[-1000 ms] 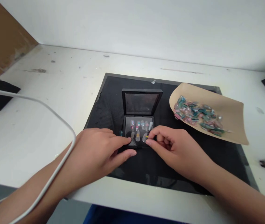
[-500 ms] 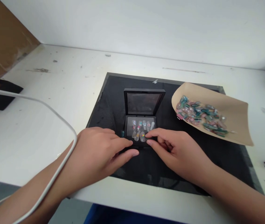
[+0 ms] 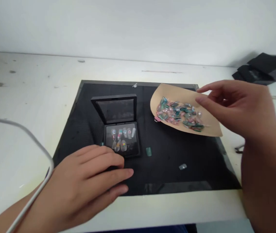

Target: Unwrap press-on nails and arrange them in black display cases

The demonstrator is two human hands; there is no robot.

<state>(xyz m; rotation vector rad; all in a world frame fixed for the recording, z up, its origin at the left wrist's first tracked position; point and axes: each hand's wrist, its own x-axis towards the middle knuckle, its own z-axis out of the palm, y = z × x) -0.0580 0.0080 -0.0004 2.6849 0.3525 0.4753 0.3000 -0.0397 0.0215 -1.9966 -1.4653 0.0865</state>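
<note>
My left hand (image 3: 91,178) lies at the front edge of a small black display case (image 3: 134,147), fingers stretched out and holding nothing. The hinged lid (image 3: 117,111) with a clear window stands raised. Inside, two rows of decorated false nails (image 3: 123,145) fill part of the pad; the lower row has a bare stretch at its right. Over the right end of a curved tan paper tray (image 3: 212,127) hovers my right hand (image 3: 242,110), thumb and forefinger apart, with nothing seen between them. A pile of green, pink and clear false nails (image 3: 177,113) lies in that tray.
A green false nail (image 3: 149,151) and a clear one (image 3: 183,166) lie loose on the black mat (image 3: 164,174). A white cable (image 3: 31,131) crosses my left forearm. Black objects (image 3: 261,69) stand at the back right of the white table (image 3: 118,69).
My right hand has gone from the case up and right to the paper tray. My left hand has drawn slightly back towards me. The view has swung right, uncovering two loose nails.
</note>
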